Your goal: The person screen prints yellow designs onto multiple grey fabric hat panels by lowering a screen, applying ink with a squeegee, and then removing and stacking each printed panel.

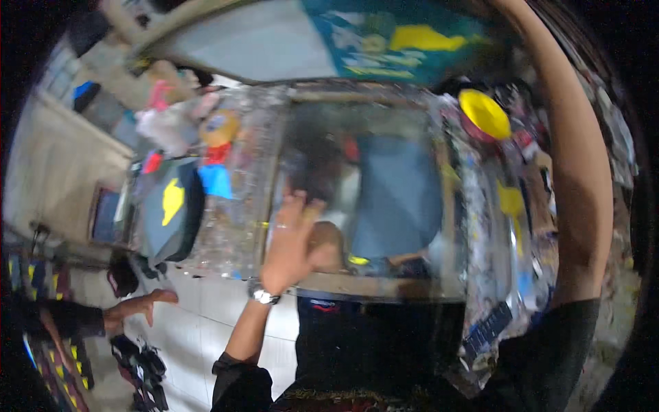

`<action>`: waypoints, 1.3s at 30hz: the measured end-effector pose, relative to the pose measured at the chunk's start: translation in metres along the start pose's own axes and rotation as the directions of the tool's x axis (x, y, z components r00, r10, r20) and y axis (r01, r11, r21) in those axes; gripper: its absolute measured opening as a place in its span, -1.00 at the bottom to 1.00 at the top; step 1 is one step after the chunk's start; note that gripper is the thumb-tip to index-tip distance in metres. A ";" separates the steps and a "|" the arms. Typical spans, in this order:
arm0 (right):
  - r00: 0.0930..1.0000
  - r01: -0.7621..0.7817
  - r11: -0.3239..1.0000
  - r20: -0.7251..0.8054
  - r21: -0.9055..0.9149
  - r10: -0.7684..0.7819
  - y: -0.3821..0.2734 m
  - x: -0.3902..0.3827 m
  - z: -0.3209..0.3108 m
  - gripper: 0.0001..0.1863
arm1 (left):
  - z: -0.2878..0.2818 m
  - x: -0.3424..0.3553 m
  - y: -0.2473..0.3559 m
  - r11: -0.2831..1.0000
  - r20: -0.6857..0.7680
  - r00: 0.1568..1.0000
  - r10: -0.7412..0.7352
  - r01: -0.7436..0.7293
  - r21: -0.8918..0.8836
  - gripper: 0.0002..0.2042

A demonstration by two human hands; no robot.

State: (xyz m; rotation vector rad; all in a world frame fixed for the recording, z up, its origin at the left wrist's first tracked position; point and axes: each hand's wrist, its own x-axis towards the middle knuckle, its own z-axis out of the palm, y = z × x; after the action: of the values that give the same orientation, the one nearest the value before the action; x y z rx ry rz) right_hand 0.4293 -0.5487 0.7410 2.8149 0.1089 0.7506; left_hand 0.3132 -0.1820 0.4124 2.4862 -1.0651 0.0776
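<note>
My left hand (292, 240), with a watch on its wrist, lies with fingers spread on or just above the left part of a glossy pane (322, 120) set in a wooden frame (374, 285). A dark blue-grey shape (398, 192) shows in the pane's right half. It may be a reflection or a piece lying there; I cannot tell. My right arm (580, 158) stretches up along the right side, and its hand is cut off at the top edge. Beyond the pane stands a large tilted panel (254, 41), pale on the left and teal with yellow print on the right.
A yellow bowl (484, 113) stands at the back right of the stained worktop (237, 240). On the left lie a dark piece with a yellow mark (171, 202) and a brown tape roll (220, 127). Another person's foot (154, 302) shows at lower left, above a tiled floor (206, 343).
</note>
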 end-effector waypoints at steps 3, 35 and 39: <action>0.994 -0.071 0.995 -0.077 0.066 0.076 0.009 -0.004 -0.002 -0.36 | 0.050 0.018 0.046 0.984 0.247 0.961 0.125 -0.152 0.095 -0.22; 0.972 -0.064 0.919 0.233 0.388 -0.031 -0.135 -0.296 0.133 -0.67 | 0.056 -0.039 0.022 0.149 0.079 0.755 -0.651 0.228 -0.962 -0.52; 0.914 -0.161 0.913 0.405 0.375 -0.005 -0.129 -0.302 0.125 -0.73 | 0.070 -0.042 0.014 0.221 0.139 0.712 -0.688 0.388 -0.895 -0.64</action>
State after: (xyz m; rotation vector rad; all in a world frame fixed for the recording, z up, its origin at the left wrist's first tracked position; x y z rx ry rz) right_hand 0.2278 -0.4865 0.4596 3.3192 0.0869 0.1576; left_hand 0.2656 -0.1910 0.3456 1.5794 0.0813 -0.2728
